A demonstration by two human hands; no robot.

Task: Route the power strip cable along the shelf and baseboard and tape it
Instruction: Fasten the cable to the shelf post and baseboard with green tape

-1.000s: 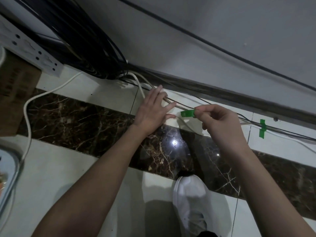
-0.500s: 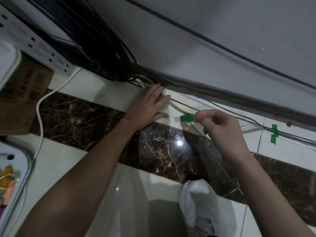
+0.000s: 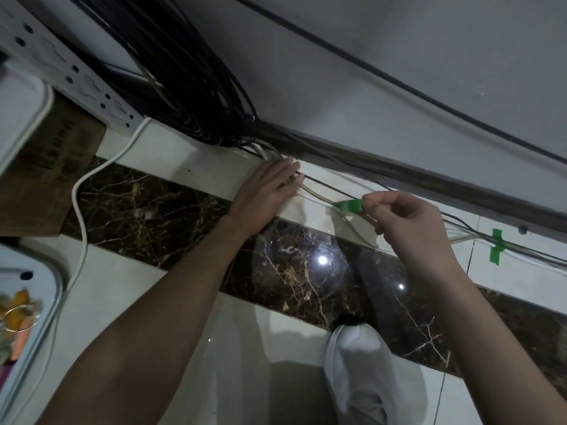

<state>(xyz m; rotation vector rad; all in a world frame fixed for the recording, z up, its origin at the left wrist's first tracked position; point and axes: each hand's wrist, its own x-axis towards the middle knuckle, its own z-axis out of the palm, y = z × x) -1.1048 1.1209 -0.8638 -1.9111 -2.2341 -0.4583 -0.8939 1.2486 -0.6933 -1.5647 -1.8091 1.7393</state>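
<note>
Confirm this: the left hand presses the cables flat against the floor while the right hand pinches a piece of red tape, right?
Wrong colour: the head view shows the tape is green, not red. The left hand does press the cables against the floor while the right hand pinches it.

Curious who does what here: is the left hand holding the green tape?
No, the right hand pinches the green tape strip, while the left hand lies flat on the cables.
</note>
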